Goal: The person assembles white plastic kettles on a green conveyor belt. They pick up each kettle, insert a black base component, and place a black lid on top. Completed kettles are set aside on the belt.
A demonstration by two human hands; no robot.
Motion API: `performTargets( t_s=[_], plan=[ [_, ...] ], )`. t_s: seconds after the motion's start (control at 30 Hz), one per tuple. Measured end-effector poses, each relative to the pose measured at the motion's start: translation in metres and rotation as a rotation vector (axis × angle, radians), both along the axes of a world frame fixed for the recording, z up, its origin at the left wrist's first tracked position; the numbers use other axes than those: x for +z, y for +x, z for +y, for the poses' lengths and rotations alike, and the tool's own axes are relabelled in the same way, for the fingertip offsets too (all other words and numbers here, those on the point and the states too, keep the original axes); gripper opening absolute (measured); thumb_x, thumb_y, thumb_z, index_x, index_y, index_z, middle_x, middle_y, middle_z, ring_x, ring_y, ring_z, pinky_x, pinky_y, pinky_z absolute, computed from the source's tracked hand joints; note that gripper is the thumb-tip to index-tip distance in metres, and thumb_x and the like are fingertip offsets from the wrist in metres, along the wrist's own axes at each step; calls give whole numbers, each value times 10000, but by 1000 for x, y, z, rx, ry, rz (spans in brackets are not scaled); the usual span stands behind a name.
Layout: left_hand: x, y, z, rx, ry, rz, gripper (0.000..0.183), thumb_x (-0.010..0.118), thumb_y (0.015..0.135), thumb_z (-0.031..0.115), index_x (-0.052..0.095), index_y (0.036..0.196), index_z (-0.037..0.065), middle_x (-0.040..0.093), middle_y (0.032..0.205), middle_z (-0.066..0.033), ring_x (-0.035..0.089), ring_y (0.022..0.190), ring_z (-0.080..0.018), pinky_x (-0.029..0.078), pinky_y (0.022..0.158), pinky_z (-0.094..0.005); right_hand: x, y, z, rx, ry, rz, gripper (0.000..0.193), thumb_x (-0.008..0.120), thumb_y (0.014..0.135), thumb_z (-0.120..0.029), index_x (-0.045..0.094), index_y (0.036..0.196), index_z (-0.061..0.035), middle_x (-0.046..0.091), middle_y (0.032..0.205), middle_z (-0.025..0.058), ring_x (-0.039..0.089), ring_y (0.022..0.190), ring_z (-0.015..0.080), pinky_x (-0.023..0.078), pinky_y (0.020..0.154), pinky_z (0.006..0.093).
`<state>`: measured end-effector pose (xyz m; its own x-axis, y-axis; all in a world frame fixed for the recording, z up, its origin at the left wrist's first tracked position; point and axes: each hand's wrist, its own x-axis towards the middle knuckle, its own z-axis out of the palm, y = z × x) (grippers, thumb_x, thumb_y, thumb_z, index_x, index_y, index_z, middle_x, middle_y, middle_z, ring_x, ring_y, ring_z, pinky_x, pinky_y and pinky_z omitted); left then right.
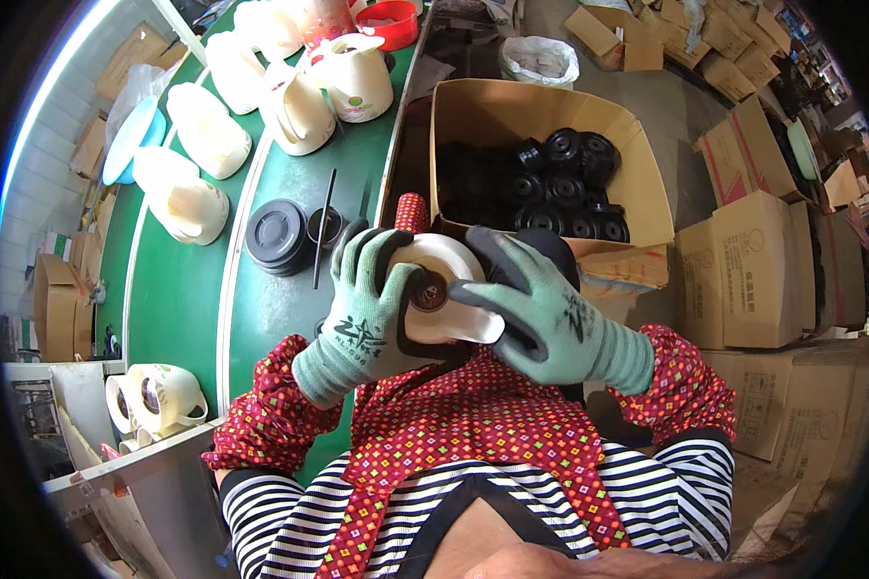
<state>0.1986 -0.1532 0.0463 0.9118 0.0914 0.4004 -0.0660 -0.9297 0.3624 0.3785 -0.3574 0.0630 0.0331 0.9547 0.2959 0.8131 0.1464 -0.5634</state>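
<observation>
A cream-white plastic jug (451, 253) with a short spout sits upright over my lap, its opening facing up and a dark reddish-brown round part showing inside. My left hand (365, 304), in a green-and-grey knit glove, closes round its left side, the thumb by the opening. On the other side my right hand (546, 314), gloved alike, grips the jug near the spout, one finger reaching to the opening. The jug's lower part is hidden by my hands. Left of it, on the green bench, lie a stack of black round lids (278, 234) and a thin black rod (324, 228).
Several cream jugs (297, 111) and a red basin (388, 24) stand on the green bench (188, 299). Ahead to the right is an open carton (637, 145) of black round parts (562, 179). Cardboard boxes (753, 270) are stacked at right. More jug bodies (167, 396) lie at lower left.
</observation>
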Motion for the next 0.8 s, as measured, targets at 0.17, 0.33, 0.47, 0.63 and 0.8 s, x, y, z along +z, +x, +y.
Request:
performTargets(
  t_s=[0.17,0.33,0.47,0.63,0.8],
  plan=[
    [21,-11,0,-82,111,186,817,934,632,514,668,1245,45,461,1475,-237,410,1389,-492,309,1173,-652,-5,-27,9,35,-43,-266,693,862,702,-392,662,1289,-83,499,1461,140,343,1434,444,221,1189,673],
    [22,-12,14,-184,165,267,704,897,662,455,713,1231,83,453,1507,-245,391,1410,-512,287,1193,-664,-10,-36,16,17,-69,-405,586,859,699,-351,703,1211,-111,551,1333,103,395,1352,445,252,1150,666],
    [17,-5,18,-272,94,293,665,898,674,451,730,1215,103,421,1526,-275,389,1420,-512,281,1198,-663,-13,-35,22,43,-61,-416,465,817,744,-376,709,1087,-81,578,1152,85,445,1236,391,332,1052,643],
    [7,-1,20,-278,65,192,647,916,655,464,748,1163,101,450,1498,-271,443,1349,-490,350,1134,-615,-19,-28,33,144,-22,-369,454,833,700,-411,698,989,-88,583,1068,91,481,1178,366,380,950,608],
    [7,-6,26,-235,31,96,643,958,625,417,735,1122,76,501,1444,-269,483,1309,-495,393,1110,-595,-21,-22,38,142,37,-317,448,862,659,-348,687,983,-91,606,1100,84,499,1195,353,391,998,577]
  ],
)
